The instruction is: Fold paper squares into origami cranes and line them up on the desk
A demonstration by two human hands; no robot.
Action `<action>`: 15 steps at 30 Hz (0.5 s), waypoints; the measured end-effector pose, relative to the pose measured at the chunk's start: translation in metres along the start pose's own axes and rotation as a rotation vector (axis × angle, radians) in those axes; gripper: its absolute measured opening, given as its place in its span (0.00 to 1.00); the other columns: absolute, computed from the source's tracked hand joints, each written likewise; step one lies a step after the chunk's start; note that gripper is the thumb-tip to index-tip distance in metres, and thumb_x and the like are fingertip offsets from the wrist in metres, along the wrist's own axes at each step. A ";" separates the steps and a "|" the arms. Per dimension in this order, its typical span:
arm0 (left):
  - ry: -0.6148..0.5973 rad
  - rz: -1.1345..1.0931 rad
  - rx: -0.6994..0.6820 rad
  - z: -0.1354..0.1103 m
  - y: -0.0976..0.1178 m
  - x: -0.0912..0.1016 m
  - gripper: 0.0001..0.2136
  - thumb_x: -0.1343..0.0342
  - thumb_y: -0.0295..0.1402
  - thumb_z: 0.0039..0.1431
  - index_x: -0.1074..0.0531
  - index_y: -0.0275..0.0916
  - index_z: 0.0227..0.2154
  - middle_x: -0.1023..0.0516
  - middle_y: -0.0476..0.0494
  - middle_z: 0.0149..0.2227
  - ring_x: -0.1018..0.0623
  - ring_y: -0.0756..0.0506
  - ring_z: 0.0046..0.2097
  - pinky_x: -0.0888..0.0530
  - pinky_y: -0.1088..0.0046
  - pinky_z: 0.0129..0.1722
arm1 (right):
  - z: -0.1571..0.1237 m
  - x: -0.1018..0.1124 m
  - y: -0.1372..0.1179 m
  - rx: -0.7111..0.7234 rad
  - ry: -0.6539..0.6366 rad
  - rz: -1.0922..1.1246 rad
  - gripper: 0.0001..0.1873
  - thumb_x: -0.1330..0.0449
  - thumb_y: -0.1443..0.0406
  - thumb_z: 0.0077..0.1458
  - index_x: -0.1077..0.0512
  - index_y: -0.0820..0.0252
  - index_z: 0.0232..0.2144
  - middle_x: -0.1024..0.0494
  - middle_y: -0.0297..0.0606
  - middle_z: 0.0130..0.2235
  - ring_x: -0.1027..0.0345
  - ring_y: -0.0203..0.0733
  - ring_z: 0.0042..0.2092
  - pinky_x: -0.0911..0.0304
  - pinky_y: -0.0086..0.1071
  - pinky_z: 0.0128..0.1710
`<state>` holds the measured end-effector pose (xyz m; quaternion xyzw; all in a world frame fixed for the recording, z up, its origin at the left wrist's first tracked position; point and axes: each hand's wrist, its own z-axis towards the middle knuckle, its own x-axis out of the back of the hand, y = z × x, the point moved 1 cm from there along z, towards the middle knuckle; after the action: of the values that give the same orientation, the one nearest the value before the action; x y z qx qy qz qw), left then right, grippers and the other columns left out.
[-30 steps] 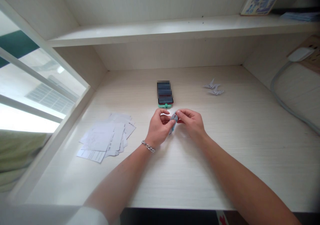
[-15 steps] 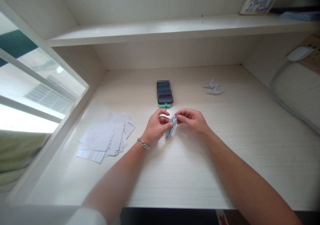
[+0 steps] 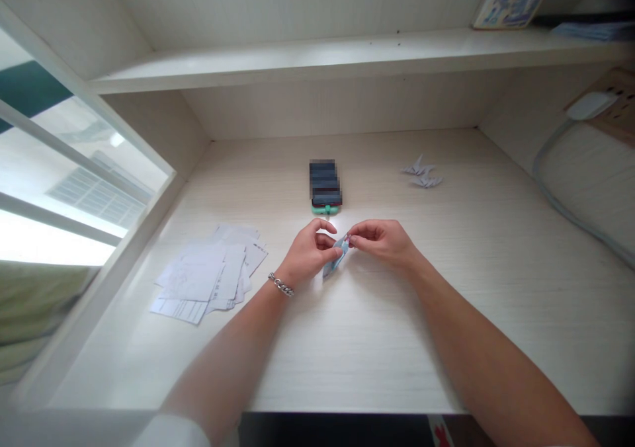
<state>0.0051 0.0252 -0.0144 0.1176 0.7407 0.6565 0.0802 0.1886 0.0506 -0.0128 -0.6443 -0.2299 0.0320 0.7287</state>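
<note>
Small folded pale-blue and white paper piece [image 3: 331, 266]: centre of frame, between the two hands, slanting from lower left to upper right. Left hand [image 3: 310, 252]: thumb laid on the paper's near face, clamping it; index finger arched and apart from the thumb; contact of the fingers behind the paper cannot be told. Right hand [image 3: 387, 241]: thumb and forefinger together, pinching the paper's upper right end; remaining fingers curled. Silver chain-link bracelet [image 3: 281, 285] on left wrist.

Surroundings: pale wood-grain desktop [image 3: 307, 361] across centre and lower frame. Black rectangular phone with green lower edge [image 3: 326, 182], screen pixelated, lies just above the hands. Two white folded-paper figures with pointed tips [image 3: 425, 182], side by side, upper right of centre. Loose overlapping pile of white printed paper sheets [image 3: 196, 272], left of centre, well apart from the hands. White plug [image 3: 592, 105] in a wood-toned socket panel [image 3: 622, 110], upper right; grey cable [image 3: 548, 172] curves down from it.
</note>
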 end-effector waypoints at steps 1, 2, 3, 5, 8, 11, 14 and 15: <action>-0.007 0.004 0.001 0.000 0.000 0.000 0.17 0.38 0.30 0.46 0.38 0.39 0.38 0.27 0.49 0.26 0.26 0.50 0.28 0.30 0.75 0.28 | 0.000 0.000 0.000 0.000 -0.001 -0.012 0.08 0.39 0.63 0.47 0.24 0.61 0.29 0.21 0.38 0.31 0.28 0.40 0.33 0.34 0.31 0.33; -0.012 0.007 -0.001 0.000 0.000 0.000 0.17 0.38 0.29 0.46 0.38 0.39 0.38 0.27 0.50 0.25 0.26 0.50 0.28 0.30 0.75 0.28 | 0.000 0.001 0.000 -0.003 0.000 -0.016 0.08 0.39 0.63 0.47 0.24 0.61 0.29 0.21 0.38 0.31 0.28 0.40 0.33 0.35 0.30 0.33; -0.015 0.011 -0.005 0.000 0.000 0.001 0.17 0.38 0.29 0.46 0.38 0.39 0.38 0.27 0.50 0.25 0.26 0.50 0.28 0.30 0.75 0.28 | 0.000 0.001 0.001 -0.010 0.001 -0.008 0.08 0.39 0.63 0.46 0.24 0.61 0.29 0.21 0.38 0.31 0.28 0.40 0.32 0.35 0.30 0.33; -0.020 0.013 -0.010 0.000 -0.001 0.001 0.17 0.38 0.29 0.46 0.38 0.39 0.38 0.27 0.49 0.26 0.26 0.50 0.29 0.31 0.75 0.28 | 0.000 0.001 0.002 -0.036 -0.011 0.054 0.08 0.38 0.62 0.46 0.24 0.62 0.29 0.21 0.38 0.30 0.28 0.40 0.32 0.34 0.31 0.33; -0.025 0.002 -0.013 0.000 -0.001 0.002 0.17 0.38 0.30 0.46 0.38 0.39 0.38 0.26 0.49 0.26 0.25 0.49 0.29 0.31 0.76 0.27 | 0.001 0.000 0.006 -0.083 -0.049 0.213 0.10 0.37 0.61 0.45 0.24 0.63 0.29 0.22 0.38 0.28 0.28 0.39 0.31 0.33 0.32 0.34; -0.016 -0.016 -0.022 0.001 -0.001 0.001 0.17 0.38 0.31 0.46 0.38 0.39 0.38 0.26 0.49 0.26 0.25 0.49 0.29 0.32 0.76 0.27 | 0.002 -0.002 0.006 -0.101 -0.059 0.329 0.11 0.37 0.59 0.46 0.25 0.63 0.28 0.23 0.38 0.28 0.28 0.39 0.31 0.31 0.34 0.35; 0.022 -0.026 -0.046 0.001 -0.001 0.000 0.17 0.37 0.31 0.46 0.38 0.38 0.37 0.26 0.49 0.26 0.25 0.50 0.28 0.33 0.77 0.26 | 0.003 -0.005 0.005 -0.110 -0.060 0.379 0.12 0.38 0.58 0.48 0.25 0.62 0.29 0.23 0.37 0.30 0.29 0.38 0.32 0.31 0.35 0.36; 0.041 -0.026 -0.054 0.001 -0.002 -0.001 0.17 0.37 0.32 0.45 0.38 0.38 0.37 0.27 0.49 0.26 0.26 0.50 0.28 0.33 0.77 0.26 | 0.003 -0.006 0.004 -0.110 -0.062 0.385 0.12 0.38 0.57 0.48 0.25 0.62 0.30 0.23 0.37 0.30 0.29 0.38 0.32 0.31 0.35 0.36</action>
<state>0.0058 0.0258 -0.0162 0.0920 0.7256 0.6776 0.0768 0.1836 0.0517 -0.0182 -0.7139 -0.1261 0.1779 0.6655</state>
